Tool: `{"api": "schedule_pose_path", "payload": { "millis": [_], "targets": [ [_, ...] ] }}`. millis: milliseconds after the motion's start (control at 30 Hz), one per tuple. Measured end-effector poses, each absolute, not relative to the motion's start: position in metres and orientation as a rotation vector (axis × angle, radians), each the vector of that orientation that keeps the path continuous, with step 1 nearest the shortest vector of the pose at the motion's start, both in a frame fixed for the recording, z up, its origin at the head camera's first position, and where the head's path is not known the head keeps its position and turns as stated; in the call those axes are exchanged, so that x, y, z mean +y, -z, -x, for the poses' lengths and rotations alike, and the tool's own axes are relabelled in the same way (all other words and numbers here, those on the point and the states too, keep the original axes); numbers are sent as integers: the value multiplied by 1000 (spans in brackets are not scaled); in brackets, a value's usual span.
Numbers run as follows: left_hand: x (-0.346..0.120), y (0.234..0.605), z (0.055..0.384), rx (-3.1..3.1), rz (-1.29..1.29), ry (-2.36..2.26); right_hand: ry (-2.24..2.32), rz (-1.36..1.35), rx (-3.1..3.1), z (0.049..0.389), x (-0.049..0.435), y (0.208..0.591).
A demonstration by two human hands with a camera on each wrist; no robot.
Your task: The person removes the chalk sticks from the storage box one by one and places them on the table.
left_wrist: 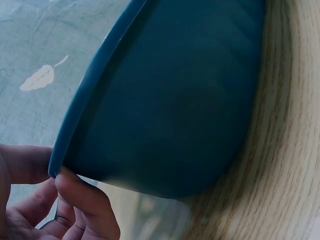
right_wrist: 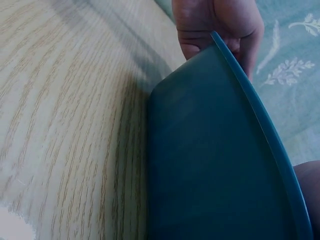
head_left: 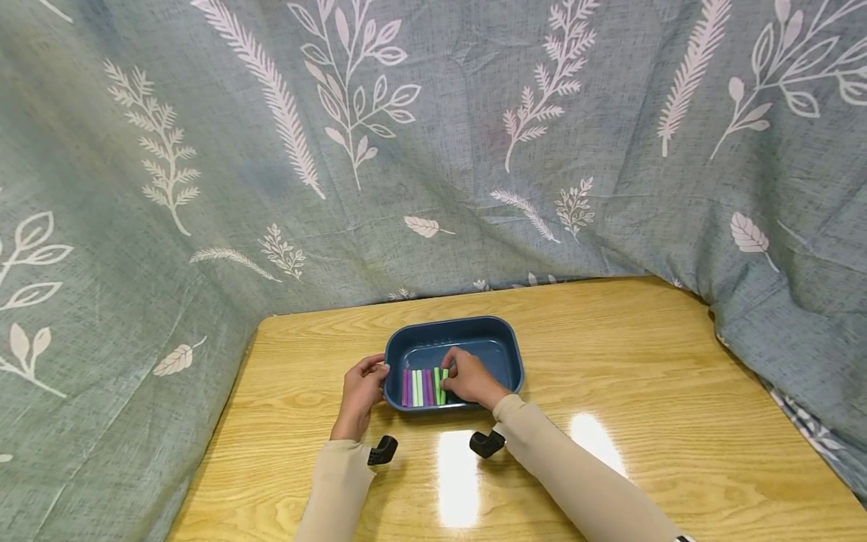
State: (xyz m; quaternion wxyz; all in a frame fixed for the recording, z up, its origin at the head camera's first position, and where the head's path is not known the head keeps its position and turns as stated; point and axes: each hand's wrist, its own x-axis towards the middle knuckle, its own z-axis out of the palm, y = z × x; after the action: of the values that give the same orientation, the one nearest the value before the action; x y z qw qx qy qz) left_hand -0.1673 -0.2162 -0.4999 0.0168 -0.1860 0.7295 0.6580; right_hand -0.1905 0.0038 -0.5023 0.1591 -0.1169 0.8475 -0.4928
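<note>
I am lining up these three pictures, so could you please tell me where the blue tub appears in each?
Head: the blue tub is below the middle.
Left wrist: the tub's outer wall fills the upper middle.
Right wrist: its outer wall, centre to lower right.
Shared landmark: the wooden table, visible in all three.

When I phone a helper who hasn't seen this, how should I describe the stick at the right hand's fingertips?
On the wooden table sits a dark blue tub holding a row of coloured sticks. The green stick is at the fingertips of the right hand; unlike the other green one beside it, it is rightmost.
</note>
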Motion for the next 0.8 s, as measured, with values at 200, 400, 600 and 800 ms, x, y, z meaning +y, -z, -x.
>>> {"api": "schedule_pose_path", "payload": {
  "millis": [200,400,600,800],
  "targets": [
    [-217,499,167,2262,580,-2053,1484,346,2386,188,5,502],
    [-216,499,167,2253,586,-2057,1615,308,2388,189,6,503],
    [-216,488,164,2225,569,-2061,1765,212,2375,189,9,502],
    [-216,490,165,2251,577,-2042,1872,155,2322,186,20,494]
  ]
}}
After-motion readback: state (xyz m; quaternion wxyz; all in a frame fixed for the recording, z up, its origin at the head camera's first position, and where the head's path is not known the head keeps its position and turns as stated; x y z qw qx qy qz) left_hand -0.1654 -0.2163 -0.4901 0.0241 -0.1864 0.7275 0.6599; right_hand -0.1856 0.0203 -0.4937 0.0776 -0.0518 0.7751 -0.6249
